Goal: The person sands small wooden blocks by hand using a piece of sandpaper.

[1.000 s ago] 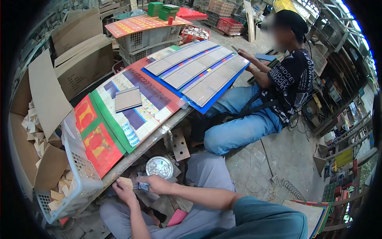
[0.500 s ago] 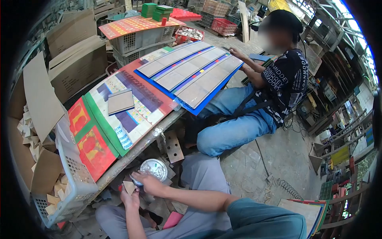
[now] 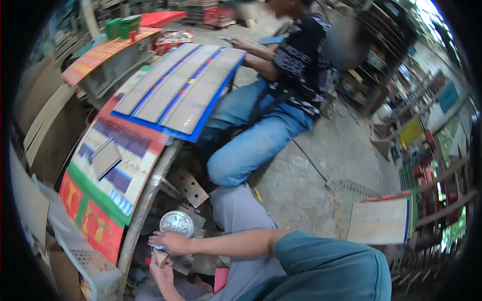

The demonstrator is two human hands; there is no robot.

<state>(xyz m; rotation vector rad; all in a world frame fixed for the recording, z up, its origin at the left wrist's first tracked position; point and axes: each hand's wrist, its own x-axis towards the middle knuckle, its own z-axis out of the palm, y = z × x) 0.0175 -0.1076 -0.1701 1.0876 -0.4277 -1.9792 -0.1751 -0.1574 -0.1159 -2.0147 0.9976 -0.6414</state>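
Note:
My left hand (image 3: 161, 274) is low in the view, its fingers closed on a small pale wooden block (image 3: 160, 258). A bit of red shows beside its fingertips. Just above, my right hand (image 3: 173, 243) reaches across with bent fingers over something small and bluish-white, too blurred to name. Close behind the right hand is a round silvery tin (image 3: 177, 223), its top smeared and shiny. A pink piece (image 3: 220, 279) lies by my leg.
A slanted table (image 3: 145, 215) carries a square wooden panel (image 3: 106, 158) and a blue board with wooden strips (image 3: 170, 93). Opposite sits a co-worker (image 3: 271, 120), hands at the board's far edge. A plastic crate (image 3: 95, 261) stands left; stacked boards (image 3: 379, 221) lie right.
The view has swung right, so the table and co-worker appear further left. My right hand has moved from beside the wooden block to over its top; the left hand keeps its hold.

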